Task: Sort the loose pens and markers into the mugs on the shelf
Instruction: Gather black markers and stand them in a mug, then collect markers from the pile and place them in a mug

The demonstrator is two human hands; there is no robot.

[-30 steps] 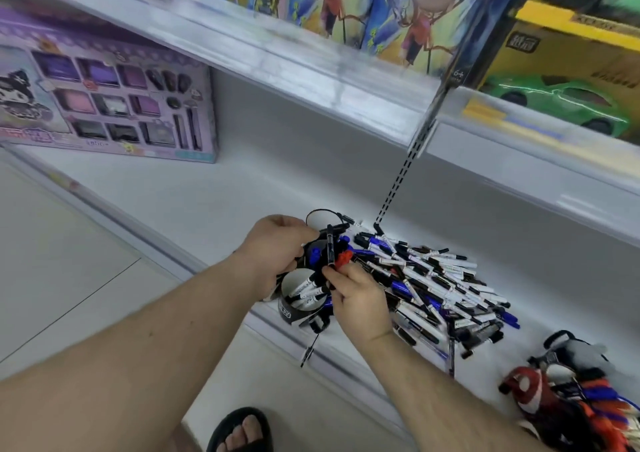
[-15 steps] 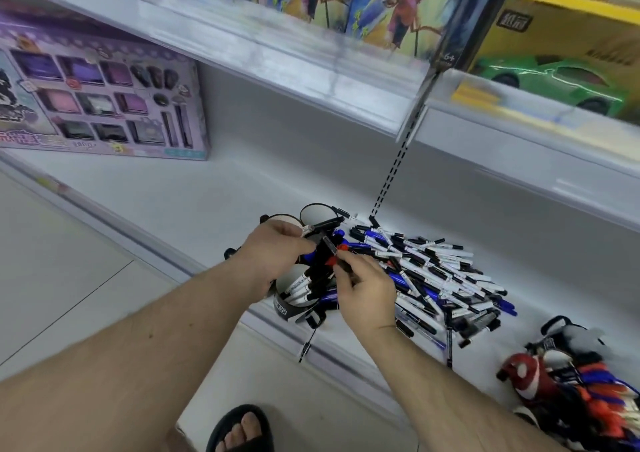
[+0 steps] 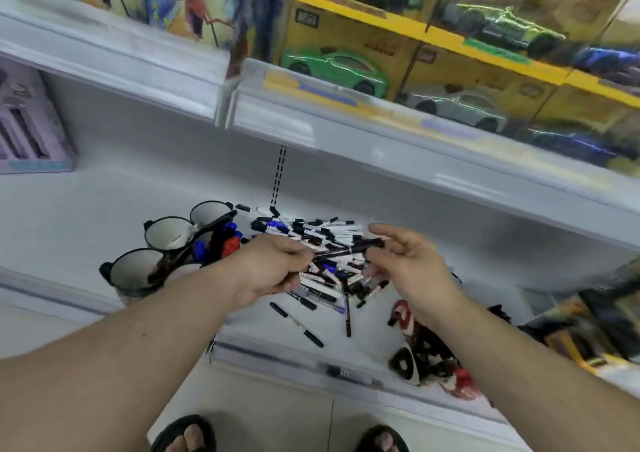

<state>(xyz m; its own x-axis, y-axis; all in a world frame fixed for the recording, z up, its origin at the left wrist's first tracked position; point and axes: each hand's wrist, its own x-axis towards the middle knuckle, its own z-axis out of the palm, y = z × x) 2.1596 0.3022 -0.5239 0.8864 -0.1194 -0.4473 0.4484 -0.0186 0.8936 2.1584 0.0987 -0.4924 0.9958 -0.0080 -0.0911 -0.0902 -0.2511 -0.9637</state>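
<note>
A heap of loose black, blue and white pens and markers (image 3: pixel 322 233) lies on the white shelf (image 3: pixel 86 209). Left of it stand black mugs with white insides: two at the back (image 3: pixel 207 211) (image 3: pixel 166 233), one at the front (image 3: pixel 133 270), and one holding blue, red and black markers (image 3: pixel 221 244). My left hand (image 3: pixel 273 268) hovers over the heap and grips a thin dark pen (image 3: pixel 346 251) that sticks out to the right. My right hand (image 3: pixel 412 264) hangs beside the pen's far end with its fingers loosely spread; the image is blurred there.
A few stray pens (image 3: pixel 301 327) lie near the shelf's front lip. Red, white and black toys (image 3: pixel 415 351) sit at the right. A purple box (image 3: pixel 31 133) stands far left. The upper shelf edge (image 3: pixel 381 133) with toy car boxes (image 3: pixel 339 67) overhangs. My sandalled feet (image 3: pixel 187 434) are below.
Both hands have left the mugs and moved right over the heap. The left hand now grips a pen; the right hand has let go of its marker. The view has swung right.
</note>
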